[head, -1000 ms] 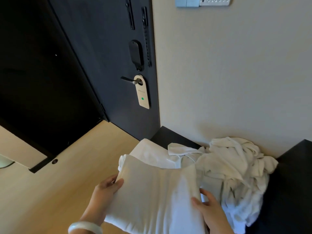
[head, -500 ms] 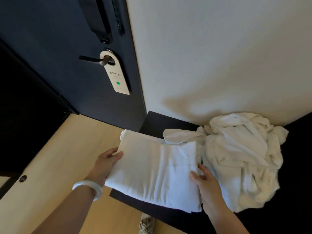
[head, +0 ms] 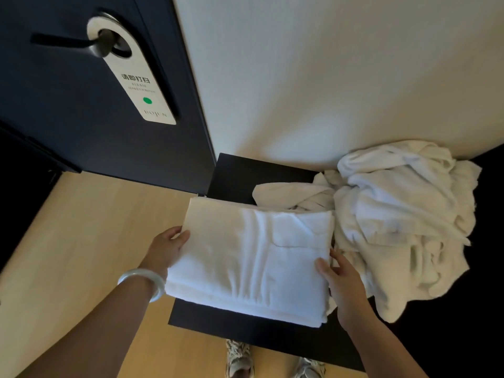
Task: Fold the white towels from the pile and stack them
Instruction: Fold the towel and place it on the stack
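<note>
Folded towel (head: 251, 257): easing lower over the tabletop (head: 240, 173) than before, between both hands.
Left hand (head: 167, 248): pinching its left edge.
Right hand (head: 342, 282): pinching its right edge.
Pile (head: 403, 227): lying just beyond the right hand.
Risk: uneven release could be dragging layers askew.

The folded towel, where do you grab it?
Grip the folded towel at its left and right edges, one hand from each side, thumb on top. It is wide, soft and layered, so a one-sided grip would probably let it sag open. The left hand and right hand sit there.
</note>
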`<state>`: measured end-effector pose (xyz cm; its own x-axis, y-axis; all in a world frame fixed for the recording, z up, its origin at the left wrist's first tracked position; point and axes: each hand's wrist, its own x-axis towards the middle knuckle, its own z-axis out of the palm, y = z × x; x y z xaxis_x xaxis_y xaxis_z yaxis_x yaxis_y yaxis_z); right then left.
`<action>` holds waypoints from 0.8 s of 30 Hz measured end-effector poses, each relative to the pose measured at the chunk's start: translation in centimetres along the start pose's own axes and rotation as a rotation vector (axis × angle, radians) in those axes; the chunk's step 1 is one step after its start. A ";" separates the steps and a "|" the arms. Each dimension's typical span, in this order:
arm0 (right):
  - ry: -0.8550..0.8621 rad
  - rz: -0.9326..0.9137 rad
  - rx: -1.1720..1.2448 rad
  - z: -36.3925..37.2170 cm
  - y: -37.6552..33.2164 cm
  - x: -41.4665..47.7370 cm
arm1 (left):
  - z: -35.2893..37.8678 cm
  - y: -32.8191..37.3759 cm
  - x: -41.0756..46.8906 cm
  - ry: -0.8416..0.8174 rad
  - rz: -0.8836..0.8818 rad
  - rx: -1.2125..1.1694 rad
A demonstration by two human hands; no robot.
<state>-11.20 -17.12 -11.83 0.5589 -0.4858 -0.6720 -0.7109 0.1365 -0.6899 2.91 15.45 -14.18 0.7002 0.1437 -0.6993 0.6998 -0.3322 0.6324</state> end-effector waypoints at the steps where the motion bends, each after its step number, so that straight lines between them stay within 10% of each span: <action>1: 0.002 -0.006 -0.001 -0.1 0.1 0.0 | -0.4 0.0 0.0 0.010 0.019 -0.001; 8: 0.071 0.011 -0.129 1.3 1.7 -0.4 | -0.9 -2.2 -0.4 -0.117 0.029 0.160; 12: 0.357 -0.509 -0.804 2.4 1.3 -1.6 | 0.5 -1.8 -1.3 0.115 0.283 0.718; 15: 0.216 -0.877 -1.173 5.1 1.0 -2.5 | 4.1 -2.1 -3.4 -0.010 0.649 1.079; 24: -0.053 -0.728 -1.489 6.0 3.8 2.4 | 9.1 -4.4 -0.7 -0.237 0.589 1.410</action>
<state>-10.03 -12.57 -17.66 0.9266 -0.0412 -0.3739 -0.0521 -0.9985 -0.0192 -1.93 8.35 -19.49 0.6863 -0.4201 -0.5937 -0.4501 -0.8866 0.1071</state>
